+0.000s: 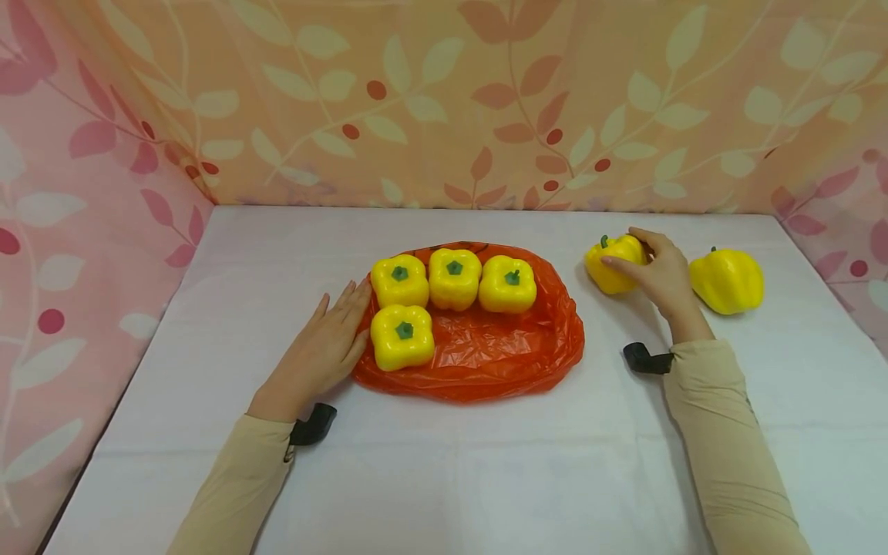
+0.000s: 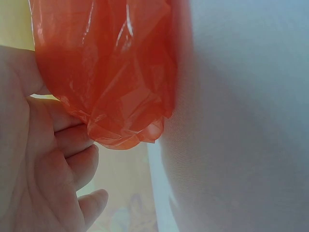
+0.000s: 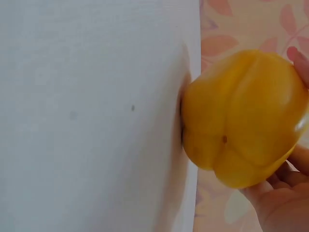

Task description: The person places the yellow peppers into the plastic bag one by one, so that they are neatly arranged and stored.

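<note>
My right hand grips a yellow bell pepper between thumb and fingers, right of the red plastic bag. The right wrist view shows this pepper's lobed underside close to the white cloth, with fingertips against its side. My left hand lies along the bag's left edge, fingers extended and touching the plastic. From the left wrist, loosely bent fingers rest by the crumpled bag edge. Several yellow peppers with green stems sit upright on the bag: three across the back, one pepper at front left.
Another yellow bell pepper lies tilted on the white tablecloth, just right of my right hand. Leaf-patterned curtains hang behind the table and at both sides. A black wrist camera juts from each sleeve.
</note>
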`<state>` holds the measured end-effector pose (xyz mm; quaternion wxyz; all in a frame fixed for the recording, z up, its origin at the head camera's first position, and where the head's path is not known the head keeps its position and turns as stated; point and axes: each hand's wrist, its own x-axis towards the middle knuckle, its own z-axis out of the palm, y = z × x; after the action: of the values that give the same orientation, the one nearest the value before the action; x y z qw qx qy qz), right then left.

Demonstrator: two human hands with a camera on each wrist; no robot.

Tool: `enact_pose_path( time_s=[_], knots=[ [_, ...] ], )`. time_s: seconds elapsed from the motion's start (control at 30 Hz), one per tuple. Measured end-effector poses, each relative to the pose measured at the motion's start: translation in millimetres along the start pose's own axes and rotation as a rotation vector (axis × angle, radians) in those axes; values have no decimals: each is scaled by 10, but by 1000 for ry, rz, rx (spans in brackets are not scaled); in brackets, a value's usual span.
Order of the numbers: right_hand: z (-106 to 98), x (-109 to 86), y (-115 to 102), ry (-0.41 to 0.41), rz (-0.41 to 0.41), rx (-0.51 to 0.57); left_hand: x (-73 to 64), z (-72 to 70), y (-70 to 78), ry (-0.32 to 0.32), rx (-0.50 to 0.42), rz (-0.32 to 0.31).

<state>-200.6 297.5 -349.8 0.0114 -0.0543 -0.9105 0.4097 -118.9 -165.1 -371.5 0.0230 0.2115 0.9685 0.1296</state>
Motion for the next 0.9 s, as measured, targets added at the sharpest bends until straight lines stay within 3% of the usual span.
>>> enact_pose_path(
  time_s=[0.37,0.5,0.67,0.8,0.9],
  knots=[
    [-93,-129,128,-91,-16,107,-2,-9,14,-6,-13,4],
    [-145,-171,178,-114,4,101,-3,-8,10,-3,-11,5],
    [-172,-217,225,-97,-18,112,9,1,10,-2,-8,4],
    [-127,-230,240,-82,-65,194,11,7,10,-6,-6,-1],
    [-91,-235,255,-82,-81,317,8,5,4,-5,-8,-1]
  ],
)
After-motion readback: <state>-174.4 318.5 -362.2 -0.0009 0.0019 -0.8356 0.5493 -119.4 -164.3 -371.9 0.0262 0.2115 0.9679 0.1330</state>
